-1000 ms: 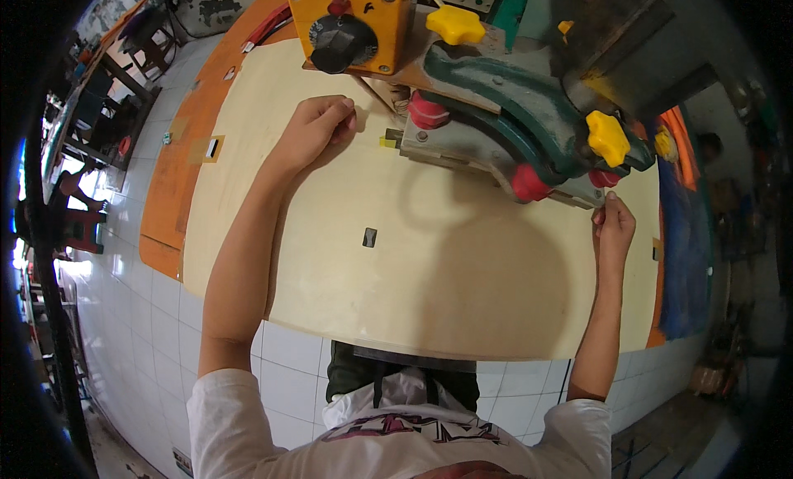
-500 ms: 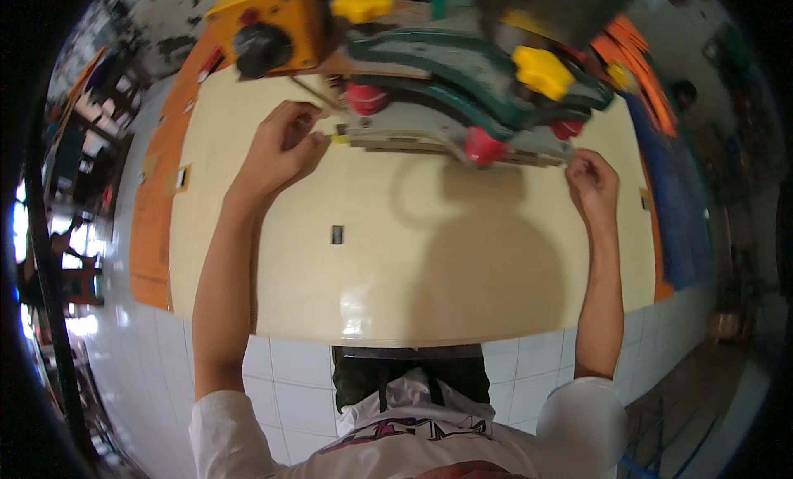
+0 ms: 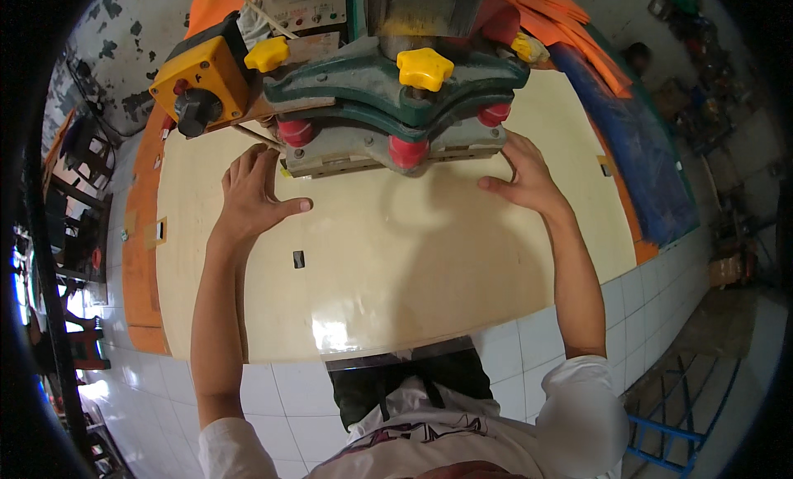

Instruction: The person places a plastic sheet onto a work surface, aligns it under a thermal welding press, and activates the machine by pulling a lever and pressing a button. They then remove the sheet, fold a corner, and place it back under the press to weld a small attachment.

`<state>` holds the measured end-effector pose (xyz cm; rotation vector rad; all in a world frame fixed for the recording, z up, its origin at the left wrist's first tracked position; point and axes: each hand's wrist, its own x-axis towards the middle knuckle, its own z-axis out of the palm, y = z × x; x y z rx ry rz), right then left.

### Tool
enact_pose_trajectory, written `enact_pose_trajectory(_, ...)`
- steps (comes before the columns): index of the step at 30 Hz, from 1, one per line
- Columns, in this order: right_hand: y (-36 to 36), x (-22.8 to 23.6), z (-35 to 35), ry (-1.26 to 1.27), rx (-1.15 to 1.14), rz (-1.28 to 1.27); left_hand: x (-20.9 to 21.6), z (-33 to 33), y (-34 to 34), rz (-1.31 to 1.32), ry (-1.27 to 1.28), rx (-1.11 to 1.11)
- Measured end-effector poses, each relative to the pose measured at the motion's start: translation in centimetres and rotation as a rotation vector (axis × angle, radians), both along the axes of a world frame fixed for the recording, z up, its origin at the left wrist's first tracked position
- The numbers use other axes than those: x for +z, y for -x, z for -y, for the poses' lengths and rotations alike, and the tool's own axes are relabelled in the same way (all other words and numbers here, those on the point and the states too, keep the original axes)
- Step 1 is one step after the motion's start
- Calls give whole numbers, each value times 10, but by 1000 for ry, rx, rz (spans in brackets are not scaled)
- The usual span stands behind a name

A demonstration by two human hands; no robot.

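Note:
A pale cream sheet (image 3: pixel 363 256) covers the worktable, and a press head (image 3: pixel 396 116) of dark green and grey metal stands over its far part. Yellow star-shaped knobs (image 3: pixel 424 69) and red round feet (image 3: pixel 409 152) sit on the head. My left hand (image 3: pixel 254 194) rests on the sheet at the head's left end, thumb spread toward the middle, holding nothing. At the right end my right hand (image 3: pixel 529 175) lies on the sheet, thumb apart, its fingertips partly hidden by the head. A small dark rectangle (image 3: pixel 298 259) is on the sheet near my left forearm.
A yellow control box (image 3: pixel 201 87) with a black dial juts out at the far left. Orange cloth (image 3: pixel 570 33) and blue sheeting (image 3: pixel 632 149) lie along the right side. A blue metal frame (image 3: pixel 677 417) stands on the floor at lower right.
My view has shifted, so the press appears further left and lower. Both hands have gone from curled fingers to spread ones, laid on the sheet.

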<state>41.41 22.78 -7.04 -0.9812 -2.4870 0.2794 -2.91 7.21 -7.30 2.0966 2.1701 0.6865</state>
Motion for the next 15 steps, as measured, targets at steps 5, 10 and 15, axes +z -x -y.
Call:
enact_pose_trajectory(5,1,5,2,49,6,5,-3,-3,0,-4,6,-11)
enact_pose_trajectory(10,1,4,3,79,-60,60,-4,-3,1,13,8,9)
enact_pose_trajectory(15,-1,-2,1,42,-67,46,-3,-4,-1,45,37,11)
